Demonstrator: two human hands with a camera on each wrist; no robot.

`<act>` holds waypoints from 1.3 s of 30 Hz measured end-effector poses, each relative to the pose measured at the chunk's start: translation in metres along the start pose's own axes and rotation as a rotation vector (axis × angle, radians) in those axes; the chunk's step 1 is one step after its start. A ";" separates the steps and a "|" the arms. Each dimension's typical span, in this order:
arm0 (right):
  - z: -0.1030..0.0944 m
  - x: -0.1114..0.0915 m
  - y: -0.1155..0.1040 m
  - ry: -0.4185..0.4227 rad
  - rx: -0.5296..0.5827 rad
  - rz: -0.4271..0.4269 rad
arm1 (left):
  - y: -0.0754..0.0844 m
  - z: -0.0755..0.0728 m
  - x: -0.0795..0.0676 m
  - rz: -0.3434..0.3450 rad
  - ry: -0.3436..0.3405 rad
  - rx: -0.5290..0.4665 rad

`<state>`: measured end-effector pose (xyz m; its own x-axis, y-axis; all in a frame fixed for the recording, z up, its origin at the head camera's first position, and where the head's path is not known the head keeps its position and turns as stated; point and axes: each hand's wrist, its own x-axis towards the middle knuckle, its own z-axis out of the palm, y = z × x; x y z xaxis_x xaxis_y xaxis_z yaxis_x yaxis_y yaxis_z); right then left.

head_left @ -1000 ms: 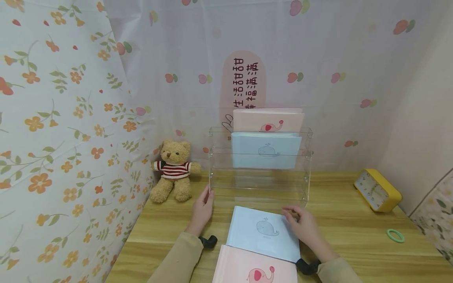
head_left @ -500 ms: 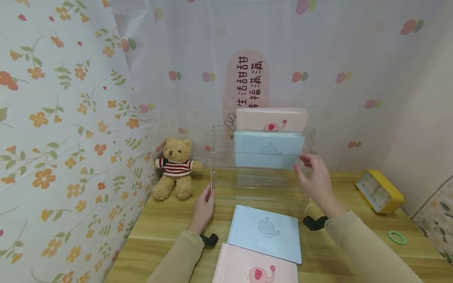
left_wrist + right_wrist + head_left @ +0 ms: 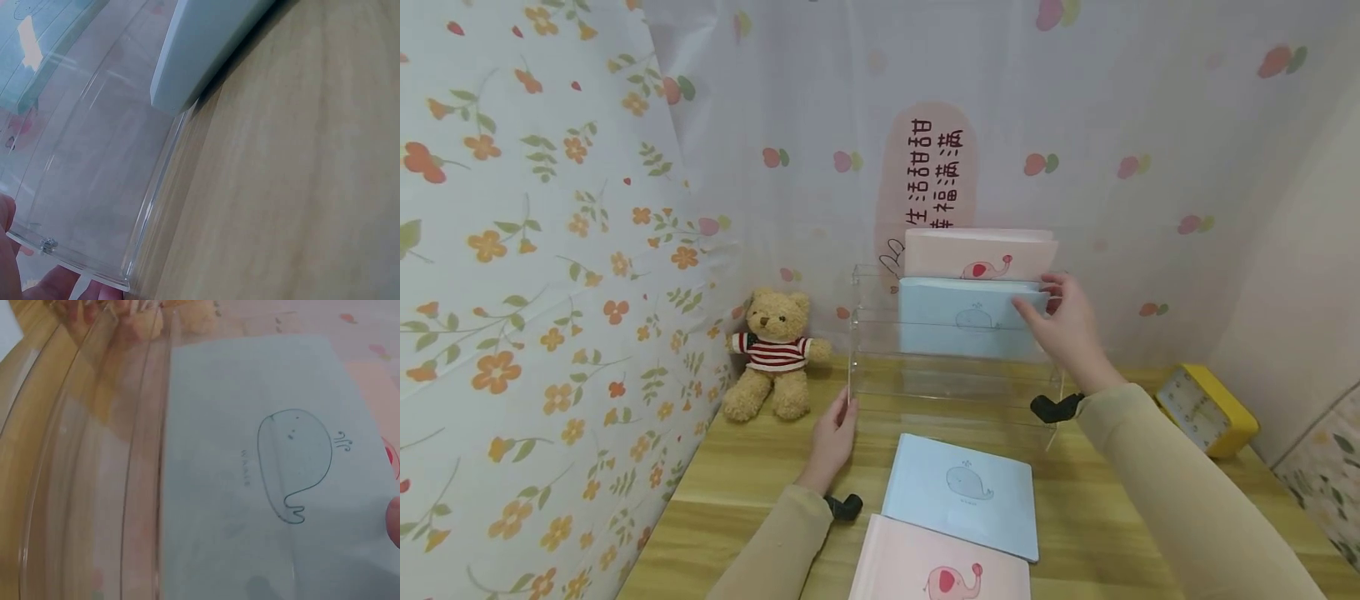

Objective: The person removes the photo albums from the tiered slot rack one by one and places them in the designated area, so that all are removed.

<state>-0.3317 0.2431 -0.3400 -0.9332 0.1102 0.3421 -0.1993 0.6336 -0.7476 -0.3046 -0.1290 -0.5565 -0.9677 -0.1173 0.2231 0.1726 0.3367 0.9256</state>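
Note:
A clear acrylic rack (image 3: 955, 400) stands on the table. My left hand (image 3: 832, 437) grips its left side panel, with fingers (image 3: 53, 284) on the panel's edge in the left wrist view. In the rack, a blue book with a whale drawing (image 3: 932, 325) sits in front of a pink elephant book (image 3: 943, 254). My right hand (image 3: 1067, 329) pinches the blue book's upper right corner, thumb on the front cover, the other fingers partly hidden behind. Another blue whale book (image 3: 925, 483) lies flat before the rack, meeting a second pink elephant book (image 3: 895, 558) at its near edge.
A teddy bear (image 3: 771, 358) in a striped top sits left of the rack. Far right stands a yellow alarm clock (image 3: 1213, 408), partly covered by the right sleeve (image 3: 1172, 475). A printed curtain (image 3: 805, 108) hangs behind the wooden table (image 3: 715, 483).
My right hand has risen from beside the flat blue book to the rack and now holds the standing blue book's corner. The left hand has stayed on the rack's side.

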 end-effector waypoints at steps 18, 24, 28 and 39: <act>0.011 0.008 -0.008 -0.027 -0.033 -0.071 | -0.006 0.002 0.002 -0.001 -0.006 -0.017; 0.017 0.013 -0.011 -0.029 -0.027 -0.031 | -0.003 0.001 0.000 -0.012 0.001 -0.017; 0.022 0.013 -0.014 0.022 0.005 -0.016 | -0.003 0.001 0.002 -0.014 0.003 -0.011; 0.031 -0.004 -0.031 0.272 0.126 -0.120 | -0.013 0.003 0.002 0.077 0.033 -0.006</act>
<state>-0.3311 0.1988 -0.3361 -0.7901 0.2516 0.5589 -0.3543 0.5566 -0.7514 -0.3092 -0.1312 -0.5689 -0.9448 -0.1223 0.3038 0.2476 0.3407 0.9070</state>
